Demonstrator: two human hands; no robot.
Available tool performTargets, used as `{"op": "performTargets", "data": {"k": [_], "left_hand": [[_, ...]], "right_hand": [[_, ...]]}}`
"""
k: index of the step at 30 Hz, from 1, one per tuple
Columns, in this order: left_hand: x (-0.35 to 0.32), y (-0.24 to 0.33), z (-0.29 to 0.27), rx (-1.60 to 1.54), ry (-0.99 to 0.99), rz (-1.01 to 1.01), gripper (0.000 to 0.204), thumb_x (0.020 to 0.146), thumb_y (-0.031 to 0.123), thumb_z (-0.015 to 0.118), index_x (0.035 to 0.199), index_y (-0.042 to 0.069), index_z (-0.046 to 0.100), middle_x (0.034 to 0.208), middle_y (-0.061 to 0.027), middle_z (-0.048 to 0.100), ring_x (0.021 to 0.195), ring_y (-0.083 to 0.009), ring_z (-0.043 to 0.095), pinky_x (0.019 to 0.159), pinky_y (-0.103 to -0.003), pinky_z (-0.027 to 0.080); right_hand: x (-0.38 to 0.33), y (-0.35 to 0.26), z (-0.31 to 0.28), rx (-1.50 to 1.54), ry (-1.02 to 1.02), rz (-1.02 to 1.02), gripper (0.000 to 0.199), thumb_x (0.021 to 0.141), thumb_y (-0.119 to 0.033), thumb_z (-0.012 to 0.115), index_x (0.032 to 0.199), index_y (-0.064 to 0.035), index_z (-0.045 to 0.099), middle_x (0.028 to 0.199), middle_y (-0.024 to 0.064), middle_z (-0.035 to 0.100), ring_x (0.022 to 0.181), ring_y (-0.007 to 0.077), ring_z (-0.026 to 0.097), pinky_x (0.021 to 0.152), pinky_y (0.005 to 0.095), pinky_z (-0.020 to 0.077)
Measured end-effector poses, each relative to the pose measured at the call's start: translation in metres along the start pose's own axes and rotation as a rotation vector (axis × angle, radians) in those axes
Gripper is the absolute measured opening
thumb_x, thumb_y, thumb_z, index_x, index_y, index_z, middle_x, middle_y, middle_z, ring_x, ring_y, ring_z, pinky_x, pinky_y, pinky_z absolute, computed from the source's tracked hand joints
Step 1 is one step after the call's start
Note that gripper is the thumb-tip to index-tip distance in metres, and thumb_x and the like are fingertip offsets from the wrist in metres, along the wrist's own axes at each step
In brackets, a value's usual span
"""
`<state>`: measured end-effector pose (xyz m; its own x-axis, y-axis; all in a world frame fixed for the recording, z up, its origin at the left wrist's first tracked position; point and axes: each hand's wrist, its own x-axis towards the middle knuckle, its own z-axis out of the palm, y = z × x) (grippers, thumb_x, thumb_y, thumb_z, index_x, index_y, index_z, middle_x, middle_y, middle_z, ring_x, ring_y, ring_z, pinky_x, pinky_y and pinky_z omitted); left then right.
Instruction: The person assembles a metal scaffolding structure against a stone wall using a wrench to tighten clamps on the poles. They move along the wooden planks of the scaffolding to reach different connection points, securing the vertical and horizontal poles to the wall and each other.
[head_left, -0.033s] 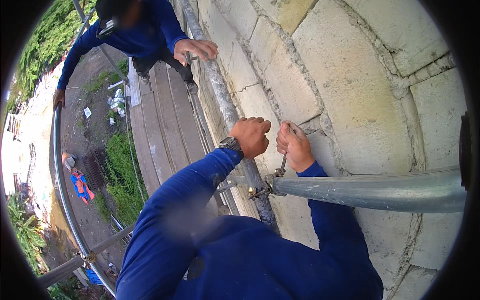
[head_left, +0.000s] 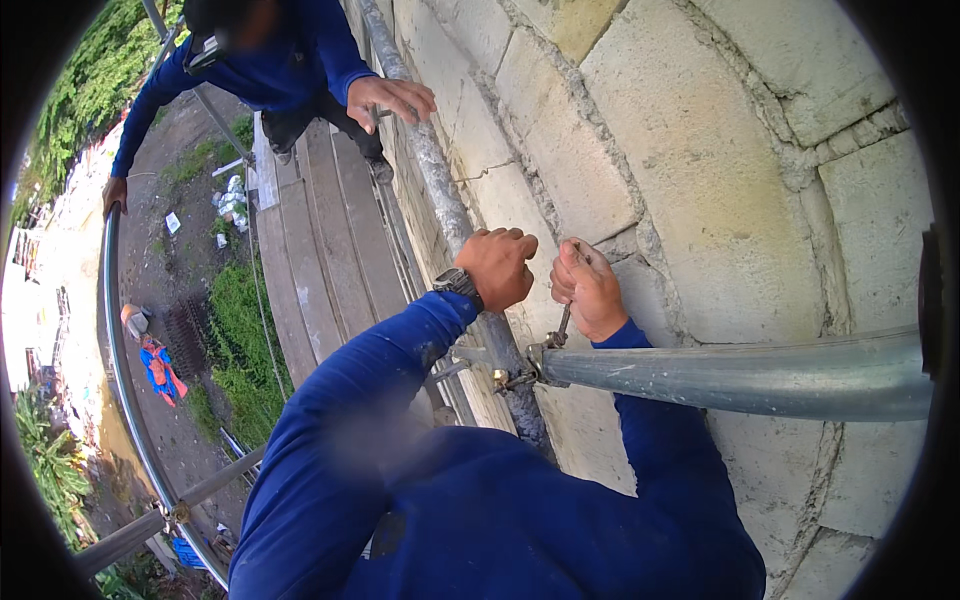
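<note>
My left hand, with a dark watch at its wrist, is closed over an upright grey scaffold pipe; the curled fingertips are hidden. My right hand is closed, thumb uppermost, on a slim metal wrench. The wrench's lower end meets a scaffold coupler, and its top is mostly covered by my fingers. This coupler sits where a thick horizontal pipe meets the upright one. A small brass-coloured nut shows on the coupler's left side.
A rough block wall rises on the right. A co-worker in blue stands on planks, one hand on the curved guard rail, the other hand near the upright pipe. Ground with plants lies far below at left.
</note>
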<state>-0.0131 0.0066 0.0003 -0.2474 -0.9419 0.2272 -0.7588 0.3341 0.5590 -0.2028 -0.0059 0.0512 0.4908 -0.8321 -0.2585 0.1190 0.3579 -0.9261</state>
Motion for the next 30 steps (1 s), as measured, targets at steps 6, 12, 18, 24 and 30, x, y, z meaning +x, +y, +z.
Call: {"op": "performTargets", "data": {"k": [6, 12, 18, 24, 30], "left_hand": [[0.000, -0.002, 0.004, 0.023, 0.036, 0.003, 0.018, 0.078, 0.012, 0.061, 0.095, 0.007, 0.063, 0.090, -0.0137, 0.068, 0.091, -0.0357, 0.068, 0.081, -0.050, 0.054], [0.000, 0.001, 0.001, 0.022, 0.009, -0.004, 0.018, 0.078, 0.011, 0.061, 0.095, 0.007, 0.063, 0.091, -0.0141, 0.069, 0.092, -0.0359, 0.068, 0.081, -0.050, 0.054], [0.000, -0.003, 0.006, 0.033, -0.003, -0.003, 0.017, 0.078, 0.012, 0.061, 0.095, 0.007, 0.063, 0.092, -0.0139, 0.068, 0.093, -0.0355, 0.068, 0.082, -0.050, 0.053], [0.000, -0.003, 0.005, 0.023, -0.022, 0.001, 0.017, 0.079, 0.013, 0.062, 0.095, 0.007, 0.063, 0.092, -0.0143, 0.068, 0.094, -0.0359, 0.067, 0.084, -0.049, 0.053], [0.000, 0.002, 0.002, 0.028, -0.027, 0.002, 0.018, 0.078, 0.014, 0.062, 0.095, 0.007, 0.064, 0.093, -0.0143, 0.068, 0.093, -0.0360, 0.068, 0.084, -0.048, 0.054]], "right_hand": [[-0.039, 0.010, -0.019, 0.127, -0.151, -0.295, 0.030, 0.108, -0.030, 0.056, 0.085, -0.0133, 0.045, 0.065, -0.0048, 0.036, 0.060, 0.0089, 0.031, 0.062, 0.0291, 0.0321], [-0.063, 0.011, -0.037, 0.000, -0.240, -0.325, 0.034, 0.106, -0.036, 0.059, 0.084, -0.0149, 0.045, 0.071, -0.0013, 0.040, 0.069, 0.0125, 0.037, 0.072, 0.0335, 0.0358], [-0.090, 0.019, -0.030, -0.174, 0.030, -0.502, 0.032, 0.109, -0.035, 0.055, 0.087, -0.0118, 0.048, 0.078, 0.0016, 0.047, 0.077, 0.0151, 0.047, 0.086, 0.0401, 0.0472], [-0.116, 0.016, -0.022, -0.200, 0.158, -0.450, 0.026, 0.108, -0.025, 0.055, 0.089, -0.0079, 0.052, 0.083, 0.0052, 0.052, 0.084, 0.0187, 0.054, 0.100, 0.0473, 0.0493], [-0.162, 0.038, -0.037, -0.550, 0.407, -0.396, 0.012, 0.101, -0.011, 0.060, 0.099, 0.0001, 0.062, 0.104, 0.0130, 0.067, 0.101, 0.0240, 0.063, 0.099, 0.0466, 0.0503]]}}
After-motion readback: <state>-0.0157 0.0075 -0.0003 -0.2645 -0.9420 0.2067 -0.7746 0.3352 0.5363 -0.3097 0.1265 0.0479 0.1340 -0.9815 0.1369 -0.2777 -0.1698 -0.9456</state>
